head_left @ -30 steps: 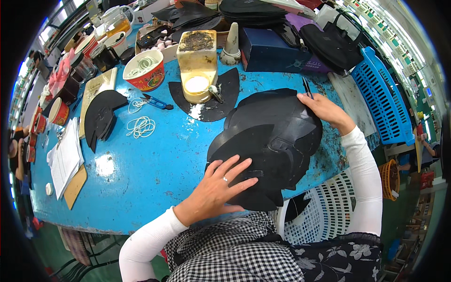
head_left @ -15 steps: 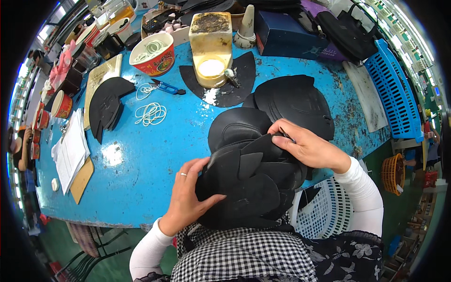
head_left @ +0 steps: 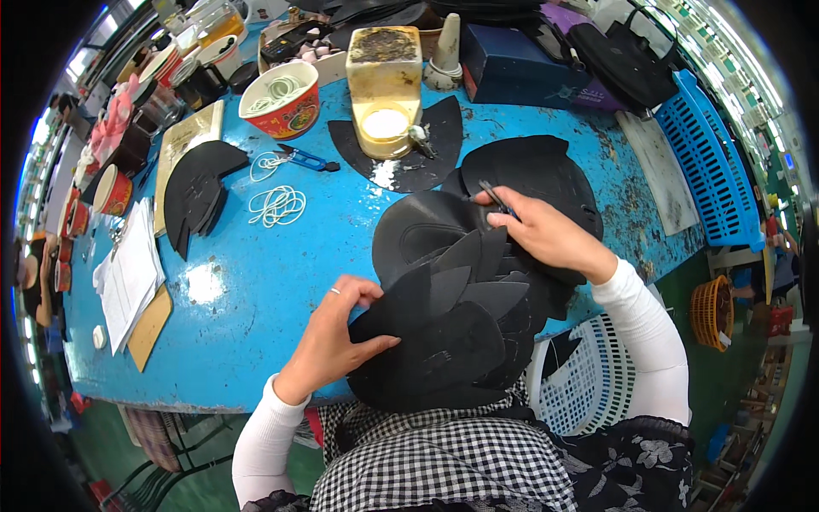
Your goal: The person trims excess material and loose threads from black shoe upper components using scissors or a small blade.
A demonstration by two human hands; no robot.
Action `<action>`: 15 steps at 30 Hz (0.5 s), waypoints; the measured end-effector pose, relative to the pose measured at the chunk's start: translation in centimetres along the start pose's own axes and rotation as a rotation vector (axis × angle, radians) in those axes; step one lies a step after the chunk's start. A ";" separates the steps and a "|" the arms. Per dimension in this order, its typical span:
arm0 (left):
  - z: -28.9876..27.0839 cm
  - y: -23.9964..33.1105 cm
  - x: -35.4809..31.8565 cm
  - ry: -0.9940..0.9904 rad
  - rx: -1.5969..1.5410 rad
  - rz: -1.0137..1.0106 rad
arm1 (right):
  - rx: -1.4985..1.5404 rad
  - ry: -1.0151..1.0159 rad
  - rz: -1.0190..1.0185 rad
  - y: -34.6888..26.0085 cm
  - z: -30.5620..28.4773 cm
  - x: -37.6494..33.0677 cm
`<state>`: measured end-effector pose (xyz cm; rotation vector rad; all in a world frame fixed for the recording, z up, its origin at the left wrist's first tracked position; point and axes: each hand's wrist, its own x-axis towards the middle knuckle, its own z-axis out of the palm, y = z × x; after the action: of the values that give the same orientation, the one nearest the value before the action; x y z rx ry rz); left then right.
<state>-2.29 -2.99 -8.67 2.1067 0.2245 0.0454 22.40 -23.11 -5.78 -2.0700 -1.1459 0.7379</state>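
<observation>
A fanned pile of black leather-like pieces (head_left: 444, 341), cut in curved shapes, lies at the table's near edge, against my checked apron. With fingers curled and thumb resting on top, my left hand (head_left: 324, 341) grips the left rim of this pile. My right hand (head_left: 550, 230) is closed around a slim dark tool (head_left: 495, 196), its kind unclear, over the pile's far side. Under its fingers sits a rounded black piece (head_left: 418, 235) with a curved seam line. Behind the hand is another stack of black pieces (head_left: 529, 171).
A glue pot (head_left: 384, 102) with a brush stands at the back on a black piece. Left of it are blue-handled snips (head_left: 311, 160), white cord loops (head_left: 277, 206) and a red-white bowl (head_left: 281, 107). A white basket (head_left: 589, 380) is below the right edge.
My right hand has moved up and slightly left, away from the pile's middle, and the dark tool shows more. Pointed pieces there now lie more spread. My left hand shifted slightly.
</observation>
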 end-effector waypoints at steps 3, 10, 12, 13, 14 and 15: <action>-0.4 0.0 0.3 0.153 0.250 0.236 | 0.032 -0.079 -0.050 -1.5 0.1 0.2; -2.1 -1.4 3.2 0.148 -0.321 0.052 | 0.291 -0.333 -0.213 -3.2 2.4 0.6; -1.8 -2.7 4.1 0.141 -0.299 0.018 | 0.381 -0.156 -0.188 -2.3 3.2 0.3; -1.8 -2.8 4.4 0.111 -0.294 -0.026 | 0.449 -0.025 -0.157 -2.1 3.3 -0.3; -1.7 -2.8 4.5 0.054 -0.278 -0.104 | 0.506 -0.032 0.018 -2.1 2.7 -0.9; -1.6 -2.7 4.1 -0.005 -0.264 -0.182 | 0.498 -0.029 -0.006 -1.9 2.6 -1.8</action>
<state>1.20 0.53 -10.39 1.8167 0.3854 -0.0368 18.66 -23.23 -5.66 -1.6404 -0.8720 0.9432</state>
